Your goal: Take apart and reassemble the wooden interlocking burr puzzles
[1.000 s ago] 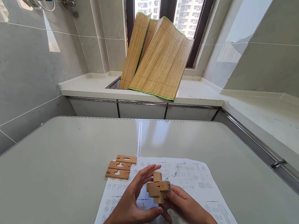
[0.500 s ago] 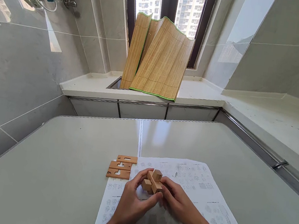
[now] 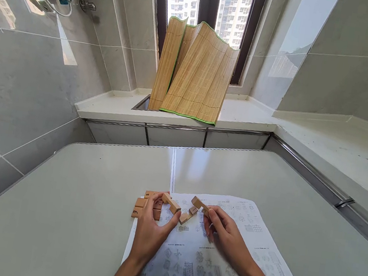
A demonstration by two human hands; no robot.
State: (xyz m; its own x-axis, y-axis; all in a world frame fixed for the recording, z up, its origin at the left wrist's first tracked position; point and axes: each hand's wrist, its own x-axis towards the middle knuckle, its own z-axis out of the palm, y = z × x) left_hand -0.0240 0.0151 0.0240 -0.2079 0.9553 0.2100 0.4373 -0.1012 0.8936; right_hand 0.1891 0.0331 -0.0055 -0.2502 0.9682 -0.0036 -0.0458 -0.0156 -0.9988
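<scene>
My left hand (image 3: 150,229) pinches one notched wooden puzzle bar (image 3: 170,203) between thumb and fingers, just above the printed instruction sheet (image 3: 205,270). My right hand (image 3: 225,234) grips a second wooden bar (image 3: 199,203) by its end. A third small bar (image 3: 187,215) lies on the sheet between the two hands. Several flat numbered wooden pieces (image 3: 141,205) lie side by side on the table under and beside my left fingers.
The grey table (image 3: 72,213) has a seam down its middle. Behind it runs a white counter (image 3: 243,112) with a sink, where a rolled bamboo mat (image 3: 196,70) leans against the window. Tiled walls stand on both sides.
The joined wooden cross that both hands held has come apart. My hands have moved forward and down to the sheet, each with one bar, and a third bar now lies between them.
</scene>
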